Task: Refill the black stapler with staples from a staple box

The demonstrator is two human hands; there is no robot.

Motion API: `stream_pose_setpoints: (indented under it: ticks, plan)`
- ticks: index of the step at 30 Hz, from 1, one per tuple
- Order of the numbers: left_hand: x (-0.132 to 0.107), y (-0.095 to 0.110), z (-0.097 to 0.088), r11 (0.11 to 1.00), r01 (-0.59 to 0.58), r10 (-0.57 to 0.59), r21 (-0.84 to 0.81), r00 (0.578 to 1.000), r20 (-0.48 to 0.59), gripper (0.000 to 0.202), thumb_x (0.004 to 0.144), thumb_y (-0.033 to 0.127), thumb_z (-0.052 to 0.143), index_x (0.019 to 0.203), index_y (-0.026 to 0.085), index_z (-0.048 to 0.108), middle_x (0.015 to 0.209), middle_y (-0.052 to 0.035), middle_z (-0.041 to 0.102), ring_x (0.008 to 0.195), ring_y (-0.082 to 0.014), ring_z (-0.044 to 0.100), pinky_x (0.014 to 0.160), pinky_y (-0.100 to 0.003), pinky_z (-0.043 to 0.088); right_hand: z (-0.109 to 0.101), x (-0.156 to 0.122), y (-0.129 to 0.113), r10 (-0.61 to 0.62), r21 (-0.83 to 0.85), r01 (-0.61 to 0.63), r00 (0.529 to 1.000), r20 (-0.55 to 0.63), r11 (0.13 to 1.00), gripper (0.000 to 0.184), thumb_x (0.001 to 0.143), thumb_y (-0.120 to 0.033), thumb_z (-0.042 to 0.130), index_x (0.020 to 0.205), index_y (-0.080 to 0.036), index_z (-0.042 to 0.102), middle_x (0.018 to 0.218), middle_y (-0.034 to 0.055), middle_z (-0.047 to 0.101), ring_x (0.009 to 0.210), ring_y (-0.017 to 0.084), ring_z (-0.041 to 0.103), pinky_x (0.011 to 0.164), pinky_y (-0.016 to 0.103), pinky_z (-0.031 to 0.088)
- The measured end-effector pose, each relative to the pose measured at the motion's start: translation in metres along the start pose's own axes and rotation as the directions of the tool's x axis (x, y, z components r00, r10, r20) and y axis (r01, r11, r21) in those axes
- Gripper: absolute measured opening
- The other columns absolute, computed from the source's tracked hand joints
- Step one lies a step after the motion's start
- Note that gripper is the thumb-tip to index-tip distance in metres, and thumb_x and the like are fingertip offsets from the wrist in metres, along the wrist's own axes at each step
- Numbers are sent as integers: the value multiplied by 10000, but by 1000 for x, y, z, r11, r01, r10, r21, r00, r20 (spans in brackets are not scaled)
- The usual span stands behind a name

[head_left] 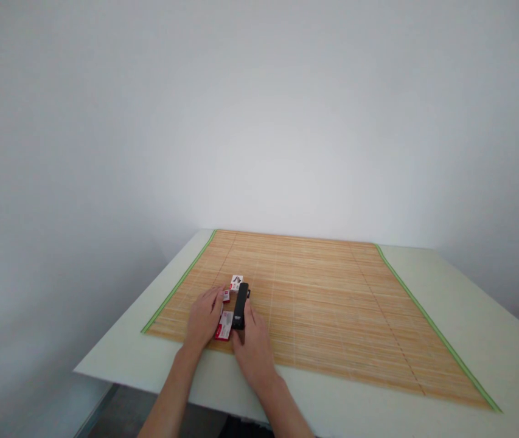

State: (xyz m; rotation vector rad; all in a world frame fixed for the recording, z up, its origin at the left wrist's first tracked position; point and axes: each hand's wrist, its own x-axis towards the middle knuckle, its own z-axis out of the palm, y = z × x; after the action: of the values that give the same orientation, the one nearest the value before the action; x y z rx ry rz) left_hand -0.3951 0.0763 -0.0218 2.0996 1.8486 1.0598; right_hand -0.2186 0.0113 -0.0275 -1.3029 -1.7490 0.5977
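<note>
A black stapler (240, 306) lies on the bamboo mat (332, 304) near its front left part. My right hand (254, 347) rests just behind it, fingers touching its near end. My left hand (205, 317) lies flat on the mat to the left, fingertips at a small red and white box (226, 296). A second red and white box (224, 325) sits between the two hands. A third small white box (236, 282) stands just beyond the stapler.
The mat has green edging and covers most of a pale table (491, 316). A plain white wall (259, 121) rises right behind the table. The table's left edge drops to the floor at the lower left.
</note>
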Motion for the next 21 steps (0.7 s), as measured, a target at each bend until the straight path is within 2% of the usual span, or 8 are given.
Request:
stream_pose_setpoints:
  ticks: [4, 13, 21]
  plan:
    - [-1, -3, 1, 1000, -9, 9, 17, 1000, -6, 455, 1054, 443, 331, 1310, 271, 666, 1344, -38, 677, 1292, -238, 576, 1172, -452, 382, 1, -1, 0, -5, 18, 5, 1000, -2, 1000, 798, 848, -141, 566, 1601, -194, 305, 1499, 124, 523, 1304, 306, 526, 1118, 500, 440]
    - [-2, -6, 1, 999, 36, -36, -9, 999, -36, 471, 1047, 468, 330, 1290, 257, 674, 1315, -49, 690, 1254, -244, 603, 1139, -451, 421, -6, 0, -2, 41, 67, -43, 999, 31, 997, 803, 843, -153, 561, 1603, -209, 307, 1289, 114, 664, 1137, 289, 621, 1006, 446, 513]
    - [-3, -4, 1, 996, 80, -81, -30, 996, -40, 490, 1044, 473, 315, 1323, 238, 643, 1328, -71, 681, 1245, -256, 608, 1116, -462, 433, -7, 3, 4, 59, 112, -63, 998, 39, 992, 749, 864, -170, 533, 1588, -193, 343, 1233, 107, 687, 1061, 258, 656, 975, 403, 523]
